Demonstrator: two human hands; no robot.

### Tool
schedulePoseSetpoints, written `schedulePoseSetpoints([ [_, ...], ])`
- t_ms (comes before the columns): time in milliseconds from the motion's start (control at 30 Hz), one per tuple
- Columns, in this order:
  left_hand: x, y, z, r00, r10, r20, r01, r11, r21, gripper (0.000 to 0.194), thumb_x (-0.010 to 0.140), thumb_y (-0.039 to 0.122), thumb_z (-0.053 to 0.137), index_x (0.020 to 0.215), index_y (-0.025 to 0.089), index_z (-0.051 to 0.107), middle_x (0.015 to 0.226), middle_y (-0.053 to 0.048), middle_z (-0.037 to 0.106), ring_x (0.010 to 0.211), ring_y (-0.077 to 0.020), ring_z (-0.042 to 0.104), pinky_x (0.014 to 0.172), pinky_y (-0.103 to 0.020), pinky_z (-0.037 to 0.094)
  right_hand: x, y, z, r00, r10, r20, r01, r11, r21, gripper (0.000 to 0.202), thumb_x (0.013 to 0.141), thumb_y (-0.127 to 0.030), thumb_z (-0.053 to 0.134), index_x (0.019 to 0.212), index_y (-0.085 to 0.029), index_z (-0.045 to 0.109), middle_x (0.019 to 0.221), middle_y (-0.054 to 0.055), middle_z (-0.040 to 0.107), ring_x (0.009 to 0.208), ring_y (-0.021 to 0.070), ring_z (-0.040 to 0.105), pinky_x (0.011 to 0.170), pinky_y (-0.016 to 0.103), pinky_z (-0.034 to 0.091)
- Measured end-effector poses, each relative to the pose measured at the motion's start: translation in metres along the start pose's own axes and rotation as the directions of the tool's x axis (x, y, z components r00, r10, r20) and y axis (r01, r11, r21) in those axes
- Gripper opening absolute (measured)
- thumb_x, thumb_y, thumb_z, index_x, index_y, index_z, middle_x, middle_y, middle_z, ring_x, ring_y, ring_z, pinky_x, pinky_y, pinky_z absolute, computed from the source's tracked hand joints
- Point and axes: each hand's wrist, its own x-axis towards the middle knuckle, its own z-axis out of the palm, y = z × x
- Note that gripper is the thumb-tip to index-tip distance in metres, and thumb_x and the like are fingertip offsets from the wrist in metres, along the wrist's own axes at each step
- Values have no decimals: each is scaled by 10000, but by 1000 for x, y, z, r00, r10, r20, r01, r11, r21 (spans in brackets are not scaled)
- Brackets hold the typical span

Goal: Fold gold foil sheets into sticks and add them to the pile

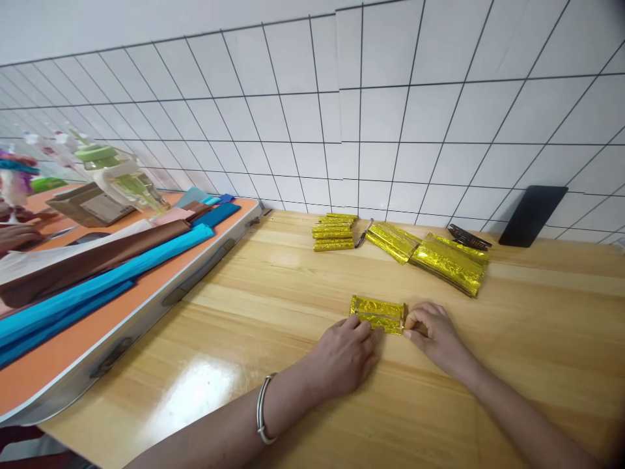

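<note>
A gold foil piece [379,307] lies on the wooden table in front of me, with narrow raised folds at its left and right ends. My left hand [346,355], with a silver bangle at the wrist, rests its curled fingers on the near left edge of the foil. At the right end, my right hand [432,331] pinches the folded edge between thumb and forefinger. Behind are a stack of narrow gold strips [334,233], a pen [364,233] and two wider gold foil stacks [394,241], [452,262].
A dark phone [533,216] leans on the tiled wall, near a black hair clip [469,238]. On the orange table [195,264] at left lie blue, brown and white sheets [146,257], a cardboard box [92,203] and a green-lidded bottle [120,170]. Another person's hand [17,236] shows at the far left.
</note>
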Motion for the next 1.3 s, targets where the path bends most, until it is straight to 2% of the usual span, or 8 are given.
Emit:
schedulePoseSetpoints([
  [200,3,5,-3,1000,-13,27,13,1000,10,257,857,311,453,1068,188,532,1078,-69,537,968,-245,469,812,-370,447,-1,3,0,1000,-18,-14,18,1000,25,45,715,-195,592,706,-227,561,784,10,581,811,203,508,754,348,375],
  [433,6,13,-5,999,-15,49,13,999,49,469,862,398,440,1291,214,393,1031,-67,552,978,-260,453,829,-389,425,-3,3,0,999,0,-34,2,999,43,78,686,-144,595,707,-216,573,792,5,583,826,192,506,762,335,381],
  [600,7,18,-7,998,-27,61,23,997,75,477,867,439,412,1298,236,390,1028,-57,544,998,-276,440,765,-393,436,-2,4,1,999,-9,-30,11,999,44,59,696,-152,592,704,-208,576,779,3,588,821,188,516,772,342,397],
  [867,5,17,-4,1000,-15,18,14,998,68,465,872,433,404,1290,232,407,1018,-65,542,981,-276,444,774,-400,425,-26,-3,-12,999,-5,-45,6,1000,14,191,827,-143,440,851,-193,623,895,40,641,887,181,569,800,344,466],
  [933,5,17,-3,1000,-7,12,6,998,65,470,877,435,391,1299,228,399,1017,-64,542,988,-278,442,783,-407,424,-41,-14,-12,995,-51,-90,43,996,-82,284,882,-159,371,1036,-175,608,1083,78,623,1039,185,542,911,364,440],
  [1067,6,17,-1,1000,-4,4,3,998,66,452,882,438,380,1263,202,441,1009,-76,545,1011,-285,436,803,-414,422,-60,-37,-1,979,-182,91,203,911,-358,403,893,-217,417,1288,-158,474,1322,91,504,1224,215,436,1012,389,385],
  [1200,2,12,2,1000,3,14,-4,998,69,428,882,470,361,1131,173,546,1031,-88,551,999,-281,451,848,-426,414,-58,-42,13,949,-265,171,315,792,-524,532,858,-304,487,1338,-89,410,1371,141,443,1254,259,409,1015,426,384],
  [1300,-7,4,2,999,40,18,-41,997,63,511,874,489,371,1219,132,495,1166,-119,521,1073,-292,431,908,-420,396,-53,-39,21,948,-288,137,313,757,-574,472,869,-290,466,1304,-107,462,1324,130,501,1220,248,453,1023,432,366],
])
